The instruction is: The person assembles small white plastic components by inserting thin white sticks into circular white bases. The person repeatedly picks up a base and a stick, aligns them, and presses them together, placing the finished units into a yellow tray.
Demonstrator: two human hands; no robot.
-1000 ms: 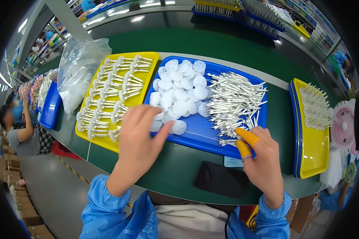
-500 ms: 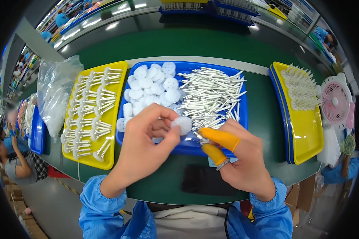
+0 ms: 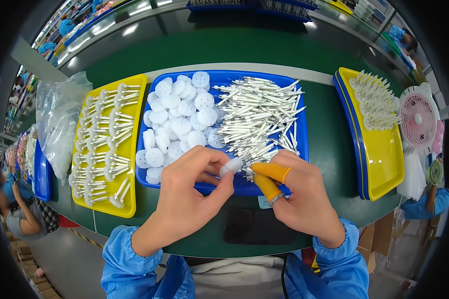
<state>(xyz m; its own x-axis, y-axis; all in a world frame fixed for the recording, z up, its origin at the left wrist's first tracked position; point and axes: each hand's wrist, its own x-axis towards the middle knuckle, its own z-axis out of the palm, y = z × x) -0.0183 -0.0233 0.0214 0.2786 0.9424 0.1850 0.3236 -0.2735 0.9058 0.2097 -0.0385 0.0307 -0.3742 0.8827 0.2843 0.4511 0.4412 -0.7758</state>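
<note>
My left hand (image 3: 192, 192) pinches a white plastic disc (image 3: 232, 166) between thumb and forefinger, its face tilted. Close beside it is my right hand (image 3: 304, 194), thumb and forefinger in orange-yellow finger cots, closed on a thin white stick (image 3: 248, 173) whose end points at the disc. I cannot tell whether the two parts touch. Both hands hover over the front of a blue tray (image 3: 306, 144). Loose white discs (image 3: 179, 124) with small holes fill the tray's left side. White sticks (image 3: 259, 112) with narrow tips lie heaped on its right.
On the left, a yellow tray (image 3: 129, 202) carries rows of discs with sticks in them, beside a clear plastic bag (image 3: 60, 124). Stacked trays (image 3: 386, 172) stand right, near a pink-and-white fan (image 3: 418, 119). A dark flat object (image 3: 257, 226) lies before me. Other people sit farther off.
The disc in my left hand has turned from face-on to tilted. My right hand stays close to it, still gripping the stick. The whole view has shifted slightly.
</note>
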